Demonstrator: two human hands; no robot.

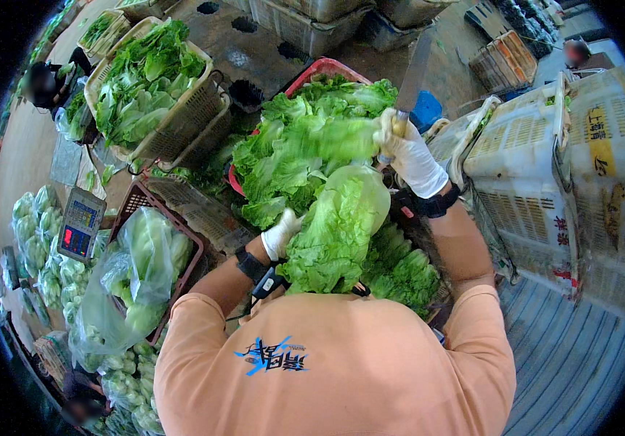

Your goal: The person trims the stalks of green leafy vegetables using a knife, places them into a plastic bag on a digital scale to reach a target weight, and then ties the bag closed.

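Both my hands wear white gloves. My right hand (408, 149) grips a knife (413, 76) by its handle, the long blade pointing up and away from me. A blurred green lettuce leaf (341, 140) stretches leftward from this hand's fingers. Close to my chest is a large head of lettuce (334, 229), its outer leaves spread. My left hand (281, 234) holds it from the left side, with the fingertips partly hidden by leaves. Beyond it, a red basket (338, 67) is heaped with loose lettuce leaves (272, 156). More lettuce (403, 269) lies below my right forearm.
At the far left, a cream crate (181, 134) overflows with leafy greens. Nearer stand a scale display (80, 224) and a brown crate (195, 251) with bagged lettuce (154, 251). Tall pale crates (519, 182) line the right. Other people are at the edges.
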